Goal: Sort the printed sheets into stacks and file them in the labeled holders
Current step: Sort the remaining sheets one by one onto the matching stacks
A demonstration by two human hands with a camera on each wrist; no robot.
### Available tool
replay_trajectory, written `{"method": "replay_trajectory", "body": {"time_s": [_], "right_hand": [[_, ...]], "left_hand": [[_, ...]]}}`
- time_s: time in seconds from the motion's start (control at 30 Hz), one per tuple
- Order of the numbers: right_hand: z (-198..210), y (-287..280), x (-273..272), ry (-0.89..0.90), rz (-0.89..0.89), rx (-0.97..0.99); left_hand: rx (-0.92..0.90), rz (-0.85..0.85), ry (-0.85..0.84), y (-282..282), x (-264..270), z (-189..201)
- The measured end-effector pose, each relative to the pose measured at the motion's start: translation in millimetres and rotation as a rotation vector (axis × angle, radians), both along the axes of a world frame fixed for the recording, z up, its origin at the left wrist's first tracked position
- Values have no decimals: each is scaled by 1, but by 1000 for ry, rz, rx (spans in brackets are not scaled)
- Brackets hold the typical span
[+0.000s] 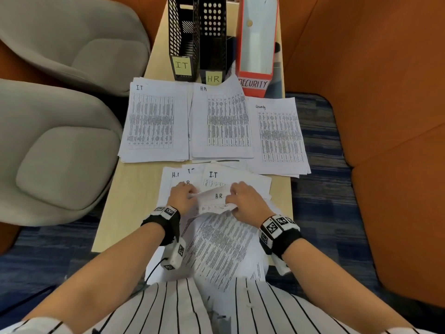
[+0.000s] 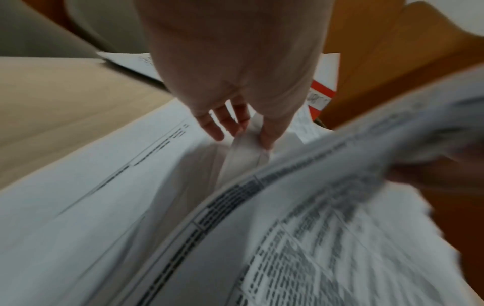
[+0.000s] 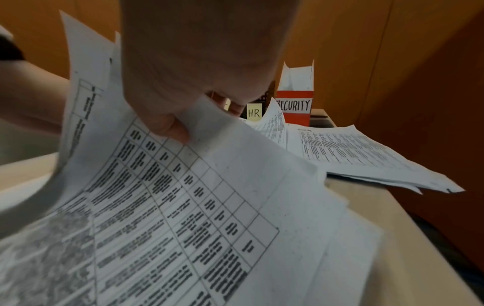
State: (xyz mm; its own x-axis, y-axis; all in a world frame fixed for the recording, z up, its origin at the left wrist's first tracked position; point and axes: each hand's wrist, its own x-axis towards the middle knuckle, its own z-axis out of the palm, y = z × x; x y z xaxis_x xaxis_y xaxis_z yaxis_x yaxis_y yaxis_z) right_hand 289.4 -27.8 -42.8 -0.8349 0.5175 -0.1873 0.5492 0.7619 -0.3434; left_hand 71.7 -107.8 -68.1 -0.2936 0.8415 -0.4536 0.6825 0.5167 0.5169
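An unsorted pile of printed sheets (image 1: 216, 242) lies at the table's near end, with its top sheets curled up toward me. My left hand (image 1: 183, 194) pinches the far edge of a lifted sheet (image 2: 243, 149) between thumb and fingers. On the other side, my right hand (image 1: 243, 197) grips the lifted sheets (image 3: 199, 186) at their top edge. Beyond lie three sorted stacks, marked I.T (image 1: 154, 121), H.R (image 1: 222, 121) and Security (image 1: 279, 136). Behind them stand a black IT holder (image 1: 181, 39), a black HR holder (image 1: 213, 39) and a red SECURITY holder (image 1: 256, 44).
The narrow wooden table (image 1: 125, 208) runs away from me. Two grey padded chairs (image 1: 62, 150) stand close on the left. An orange wall (image 1: 385, 92) curves round the right side. Blue carpet (image 1: 320, 189) shows beside the table.
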Motion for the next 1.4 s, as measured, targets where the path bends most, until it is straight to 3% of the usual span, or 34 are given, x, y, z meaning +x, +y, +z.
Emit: {"method": "replay_trajectory", "body": {"time_s": [0.1, 0.17, 0.3, 0.37, 0.47, 0.6, 0.73, 0.83, 0.97, 1.03, 1.17, 1.23, 1.3, 1.4], "right_hand": [[4, 5, -12, 69, -8, -22], [5, 3, -20, 91, 37, -69], [-3, -15, -27, 74, 119, -99], [-10, -21, -21, 107, 113, -78], [-17, -25, -13, 140, 77, -89], [-17, -24, -9, 174, 129, -39], [-8, -26, -15, 223, 174, 12], [-4, -23, -15, 206, 221, 84], [0, -19, -11, 127, 269, 36], [7, -20, -10, 108, 212, -94], [10, -16, -9, 247, -235, -366], [5, -10, -8, 214, -260, -322], [-1, -7, -4, 137, -154, -153], [-6, -5, 0, 64, -64, -137]], "left_hand": [[206, -51, -53, -5, 9, 12], [290, 15, -114, -12, 14, 20], [277, 275, -421, -26, 19, 21], [269, 306, -551, -29, 17, 19], [201, 237, -547, -31, 15, 18], [132, 250, -401, -30, 15, 7], [11, 196, -499, -23, 13, 5], [-12, 261, -461, -19, 12, 3], [-32, 417, -507, -16, 17, 8], [-30, 438, -637, -17, 24, 18], [-60, 196, -800, -18, 34, 36], [-129, 154, -783, -16, 31, 32], [-148, 234, -704, -11, 26, 27], [-72, 285, -241, -3, 8, 14]]}}
